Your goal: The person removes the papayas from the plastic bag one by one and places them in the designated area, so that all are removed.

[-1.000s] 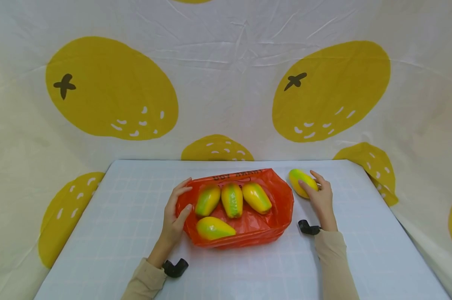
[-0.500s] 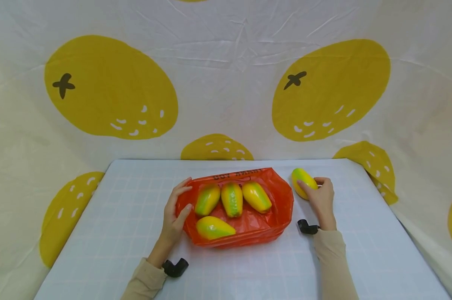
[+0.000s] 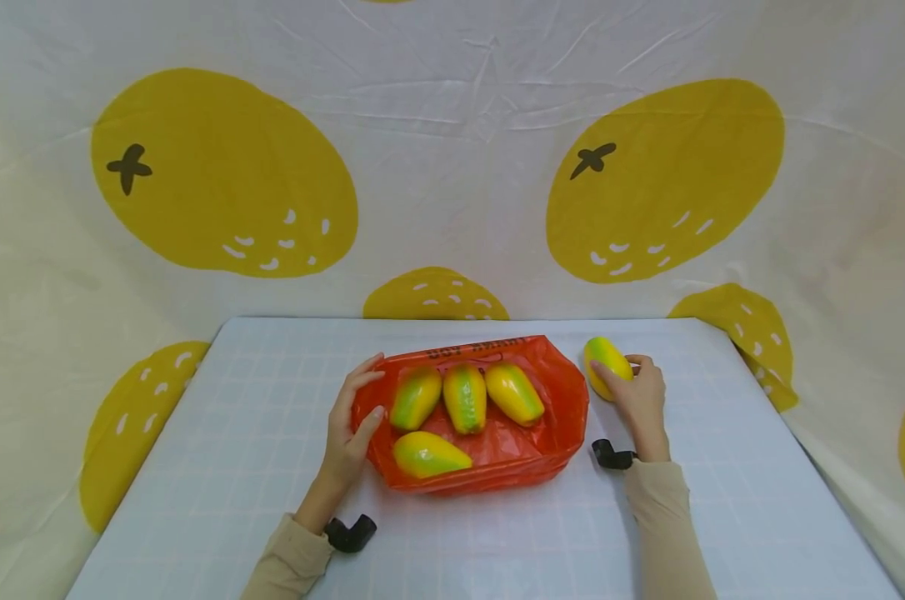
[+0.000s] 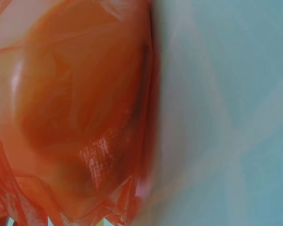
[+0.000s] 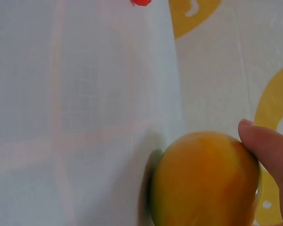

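A red plastic bag (image 3: 490, 479) lies with its mouth spread wide in the middle of the table. Inside are several yellow-green papayas (image 3: 465, 398), most along the far side and one papaya (image 3: 432, 455) at the near left. My left hand (image 3: 353, 421) holds the bag's left end, thumb and fingertips over the rim. In the left wrist view, a rounded shape shows through the bag's film (image 4: 80, 84). To the right of the bag, my right hand (image 3: 642, 396) grips another papaya (image 3: 608, 367), its thumb (image 5: 266, 146) pressed on the skin in the right wrist view.
The table (image 3: 497, 550) has a pale checked cover. Behind it hangs a white cloth (image 3: 452, 192) printed with large yellow fruit. Black wrist cameras (image 3: 351, 533) sit beside both forearms, close above the table.
The right hand's fingers have drawn in behind the papaya, which has turned slightly more upright and shifted a little right. The left hand and the bag have stayed put.
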A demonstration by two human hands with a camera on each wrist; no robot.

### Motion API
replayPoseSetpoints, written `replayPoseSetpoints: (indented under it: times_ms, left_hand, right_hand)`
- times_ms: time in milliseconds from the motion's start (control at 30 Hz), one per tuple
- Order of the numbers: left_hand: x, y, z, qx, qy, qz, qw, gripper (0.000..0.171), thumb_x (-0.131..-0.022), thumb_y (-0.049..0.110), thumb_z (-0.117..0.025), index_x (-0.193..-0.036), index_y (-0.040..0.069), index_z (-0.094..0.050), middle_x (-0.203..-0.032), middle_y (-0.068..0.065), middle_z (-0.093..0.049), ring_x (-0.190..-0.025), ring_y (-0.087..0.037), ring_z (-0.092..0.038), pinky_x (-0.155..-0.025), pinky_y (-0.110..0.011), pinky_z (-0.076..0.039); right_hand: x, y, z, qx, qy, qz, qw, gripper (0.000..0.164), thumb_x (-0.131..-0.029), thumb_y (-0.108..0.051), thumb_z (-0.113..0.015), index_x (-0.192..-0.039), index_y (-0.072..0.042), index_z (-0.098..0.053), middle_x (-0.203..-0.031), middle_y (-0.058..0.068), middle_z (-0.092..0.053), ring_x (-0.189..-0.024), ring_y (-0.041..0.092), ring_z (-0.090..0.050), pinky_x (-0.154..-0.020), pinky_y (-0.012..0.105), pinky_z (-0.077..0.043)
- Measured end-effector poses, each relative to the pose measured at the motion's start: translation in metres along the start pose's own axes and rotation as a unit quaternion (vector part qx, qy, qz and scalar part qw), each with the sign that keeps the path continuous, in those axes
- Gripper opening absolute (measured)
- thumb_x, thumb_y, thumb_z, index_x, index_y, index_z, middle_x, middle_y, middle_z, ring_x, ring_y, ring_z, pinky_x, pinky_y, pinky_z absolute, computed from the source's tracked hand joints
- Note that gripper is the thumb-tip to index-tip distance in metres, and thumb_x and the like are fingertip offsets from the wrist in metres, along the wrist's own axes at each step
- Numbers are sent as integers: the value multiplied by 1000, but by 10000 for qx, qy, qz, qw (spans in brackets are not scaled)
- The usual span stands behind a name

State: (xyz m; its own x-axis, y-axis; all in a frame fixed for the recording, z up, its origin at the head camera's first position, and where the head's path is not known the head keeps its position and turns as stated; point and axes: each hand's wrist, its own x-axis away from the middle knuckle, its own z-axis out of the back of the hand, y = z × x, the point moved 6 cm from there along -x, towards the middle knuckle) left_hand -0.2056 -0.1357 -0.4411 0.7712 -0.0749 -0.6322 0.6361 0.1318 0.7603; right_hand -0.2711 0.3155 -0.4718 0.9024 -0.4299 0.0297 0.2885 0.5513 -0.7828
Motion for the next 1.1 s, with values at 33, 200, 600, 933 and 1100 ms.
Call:
replayPoseSetpoints:
  times_ms: [33,200,600,933,1100]
  left_hand:
    - [0,0,0,18,-2,-7,10000,44,-88,3,-51,-131,-3,-52,-151,-13,-43,-139,-31,-39,-111,-29,-37]
    - [0,1,0,47,-6,-51,10000,44,-88,2,-51,-131,-2,-52,-151,-15,-43,-139,-32,-39,-111,-30,-36]
    - [-1,1,0,31,-27,-23,10000,44,-88,2,-51,-132,-1,-53,-151,-15,-43,-139,-31,-39,-111,-29,-37]
    - [-1,4,0,128,6,-235,9996,45,-86,0,-51,-131,-3,-53,-149,-19,-43,-138,-35,-39,-111,-30,-37]
    - [-1,5,0,154,11,-229,9996,45,-86,0,-51,-131,-3,-52,-149,-19,-43,-138,-34,-39,-111,-30,-36]
  right_hand:
    - [0,-1,0,8,4,-13,10000,86,-85,-58,-67,-139,4,-42,-128,26,-44,-114,38,-44,-93,48,-42]
    - [1,-2,0,36,-5,-97,9999,87,-84,-59,-67,-139,4,-42,-131,26,-44,-117,39,-43,-96,51,-42]
    - [2,-1,2,17,-78,-213,9997,90,-82,-61,-67,-141,2,-41,-135,26,-45,-121,41,-42,-100,55,-41]
    - [3,-4,5,-60,-66,-216,9997,86,-85,-55,-68,-144,0,-39,-137,28,-46,-123,42,-44,-103,55,-40]
    - [2,-1,6,-90,-161,-347,9992,88,-85,-57,-66,-147,-1,-36,-140,28,-44,-125,42,-42,-105,56,-40]
